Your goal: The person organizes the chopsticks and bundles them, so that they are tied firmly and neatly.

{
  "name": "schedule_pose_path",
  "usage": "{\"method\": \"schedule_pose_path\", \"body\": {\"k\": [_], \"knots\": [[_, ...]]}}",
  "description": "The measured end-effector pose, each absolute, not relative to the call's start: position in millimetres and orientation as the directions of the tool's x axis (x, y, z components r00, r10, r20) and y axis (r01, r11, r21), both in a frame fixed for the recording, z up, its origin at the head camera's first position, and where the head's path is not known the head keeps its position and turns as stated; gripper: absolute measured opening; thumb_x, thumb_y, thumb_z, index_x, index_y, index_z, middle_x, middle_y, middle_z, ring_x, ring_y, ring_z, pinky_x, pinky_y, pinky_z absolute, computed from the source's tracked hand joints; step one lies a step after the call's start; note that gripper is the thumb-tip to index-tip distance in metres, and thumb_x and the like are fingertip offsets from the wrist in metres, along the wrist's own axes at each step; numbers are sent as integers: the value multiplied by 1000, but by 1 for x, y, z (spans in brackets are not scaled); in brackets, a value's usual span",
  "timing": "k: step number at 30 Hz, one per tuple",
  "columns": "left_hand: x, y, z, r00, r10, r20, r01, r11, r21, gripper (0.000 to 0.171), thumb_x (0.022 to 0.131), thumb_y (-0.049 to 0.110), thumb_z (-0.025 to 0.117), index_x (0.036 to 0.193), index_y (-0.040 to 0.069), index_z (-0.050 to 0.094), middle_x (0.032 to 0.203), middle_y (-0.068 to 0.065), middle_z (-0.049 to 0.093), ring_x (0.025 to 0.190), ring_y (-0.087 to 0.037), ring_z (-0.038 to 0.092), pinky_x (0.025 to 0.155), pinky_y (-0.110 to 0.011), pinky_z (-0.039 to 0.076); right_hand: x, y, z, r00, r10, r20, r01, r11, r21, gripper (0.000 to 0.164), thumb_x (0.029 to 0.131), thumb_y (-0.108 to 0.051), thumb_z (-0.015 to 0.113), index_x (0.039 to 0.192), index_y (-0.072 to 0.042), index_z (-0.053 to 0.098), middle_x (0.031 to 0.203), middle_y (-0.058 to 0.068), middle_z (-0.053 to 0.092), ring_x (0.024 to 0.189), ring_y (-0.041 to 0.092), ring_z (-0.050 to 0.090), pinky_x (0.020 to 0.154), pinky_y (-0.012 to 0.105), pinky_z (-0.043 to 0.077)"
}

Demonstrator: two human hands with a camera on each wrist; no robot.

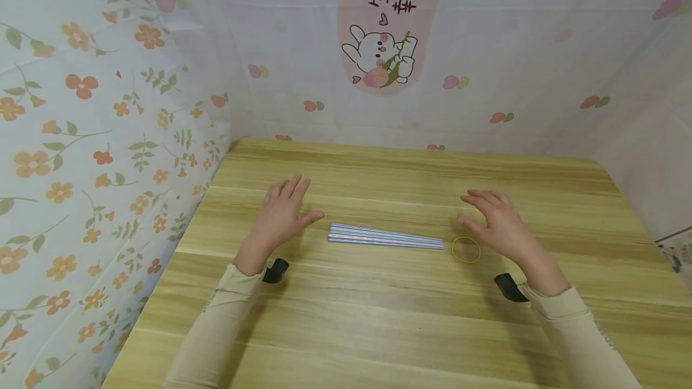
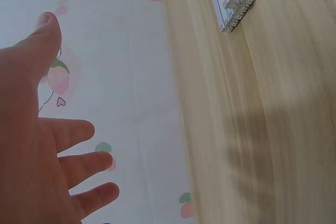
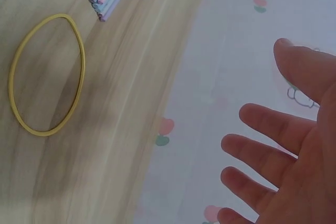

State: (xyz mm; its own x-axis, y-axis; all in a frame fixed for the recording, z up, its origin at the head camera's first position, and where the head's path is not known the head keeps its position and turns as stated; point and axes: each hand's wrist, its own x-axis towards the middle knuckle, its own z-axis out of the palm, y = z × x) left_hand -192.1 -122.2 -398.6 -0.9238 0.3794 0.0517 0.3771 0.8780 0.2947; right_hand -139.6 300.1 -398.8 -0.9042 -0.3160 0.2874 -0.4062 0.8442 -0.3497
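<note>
A bundle of pastel chopsticks [image 1: 386, 237] in pink, blue and lilac lies on the wooden table, its thick ends to the left and thin tips to the right. Those thick ends [image 2: 239, 11] look silvery in the left wrist view. Just right of the tips lies a thin yellow rubber band [image 1: 466, 250], a loose oval in the right wrist view. My left hand [image 1: 279, 215] hovers left of the chopsticks, fingers spread, holding nothing. Beyond the rubber band my right hand [image 1: 500, 224] is held above the table, fingers apart and bare of any object.
The wood-grain table [image 1: 346, 329] ends at a white curtain [image 1: 270, 29] with fruit prints and a rabbit picture behind it. A floral cloth [image 1: 81, 155] hangs along the left side. Black wrist mounts [image 1: 276, 271] sit under both wrists.
</note>
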Motion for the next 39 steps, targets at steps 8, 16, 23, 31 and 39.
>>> {"method": "schedule_pose_path", "body": {"k": [8,16,23,31,39], "knots": [[-192,-121,-401,-913,402,68,405,874,268,82,89,55,56,149,6,29,154,-18,27,139,-41,26,113,-56,18,-139,298,-404,-899,-321,299,-412,852,-323,49,80,-15,74,122,3,58,129,29,52,119,50,41,95,67,27],[-191,-117,-410,-894,439,87,447,865,229,82,88,56,56,147,4,33,152,-20,31,136,-41,32,112,-52,22,-142,293,-411,-887,-335,317,-432,843,-320,50,76,-13,77,121,3,59,127,28,54,117,50,43,96,67,26],[-190,-114,-417,-892,444,89,451,856,252,82,87,51,61,147,3,33,151,-20,32,135,-42,32,112,-53,22,-139,288,-413,-899,-325,295,-417,843,-341,50,78,-12,76,122,3,59,128,28,53,119,50,41,97,67,25],[-189,-110,-424,-895,443,59,440,851,287,84,87,56,58,148,4,31,153,-19,29,136,-41,31,113,-51,22,-141,284,-422,-889,-335,312,-437,827,-355,49,76,-11,77,119,4,59,128,29,52,117,52,40,95,66,27],[-190,-108,-429,-889,454,50,449,848,282,87,85,57,60,148,3,31,153,-19,29,135,-41,33,112,-51,23,-139,278,-430,-895,-339,290,-432,821,-372,50,76,-13,78,119,4,60,128,29,52,118,50,40,95,65,29]]}}
